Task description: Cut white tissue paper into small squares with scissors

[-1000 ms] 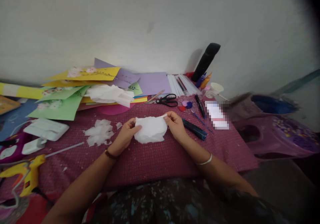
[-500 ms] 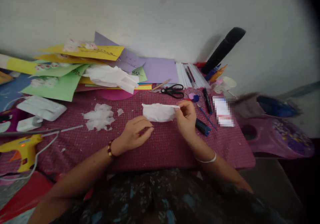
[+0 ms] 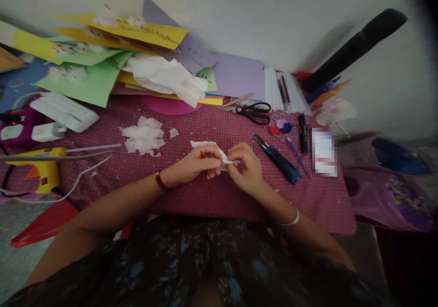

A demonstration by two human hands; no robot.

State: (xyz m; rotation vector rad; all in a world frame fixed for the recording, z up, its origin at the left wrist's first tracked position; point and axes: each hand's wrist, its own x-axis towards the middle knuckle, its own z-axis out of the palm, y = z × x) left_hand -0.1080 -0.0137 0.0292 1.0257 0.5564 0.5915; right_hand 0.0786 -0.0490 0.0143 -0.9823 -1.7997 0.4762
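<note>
Both hands close on a strip of white tissue paper (image 3: 204,143) above the middle of the table. My left hand (image 3: 196,164) pinches it with thumb and fingers, and part of the strip shows behind those fingers. At its right end, my right hand (image 3: 245,166) grips the tissue between thumb and forefinger, where it looks gathered and narrow. A pile of cut white tissue pieces (image 3: 143,136) lies to the left of my hands. To the right rests a utility knife (image 3: 277,158) with its blade toward the scissors (image 3: 253,112).
A yellow hot glue gun (image 3: 48,170) with a cable lies at the left, near a white power adapter (image 3: 65,111). Coloured papers with flowers (image 3: 123,28) and crumpled tissue (image 3: 167,76) fill the back. A black marker (image 3: 303,133) and thin brush (image 3: 298,157) lie right.
My left hand has moved right and taken hold of the tissue strip, which was flat and spread out and is now bunched between both hands. The view has shifted, uncovering the utility knife.
</note>
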